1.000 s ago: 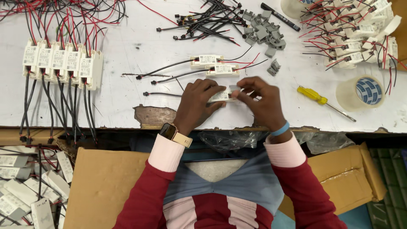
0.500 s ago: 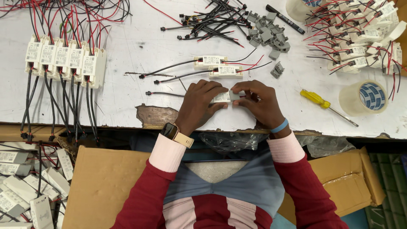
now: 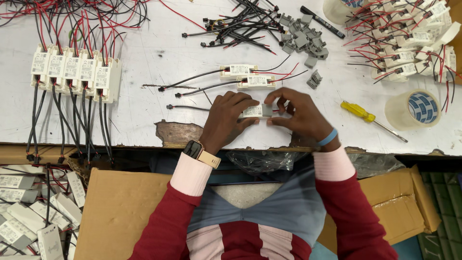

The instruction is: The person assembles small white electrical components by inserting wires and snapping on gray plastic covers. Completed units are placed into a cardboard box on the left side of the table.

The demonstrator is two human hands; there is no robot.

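Head view, looking down: both hands work at the near edge of the white table (image 3: 144, 115). The left hand (image 3: 226, 120) grips the small white driver module (image 3: 252, 111) by its body, fingers closed over it. The right hand (image 3: 296, 113) pinches a grey end cap (image 3: 267, 110) against the module's right end. Compared with the frames half a second and one second back, the two hands sit closer together and the cap lies tight to the housing, where a gap showed before; judged from this, the cap is being seated rather than merely offered up. Whether it has latched cannot be told.

The module lies flat just above the table, long axis left to right. Its black lead (image 3: 187, 108) trails off to the left; red wires exit under the right hand. Two similar modules (image 3: 248, 76) lie parallel just beyond. A yellow screwdriver (image 3: 358, 111) rests untouched to the right.
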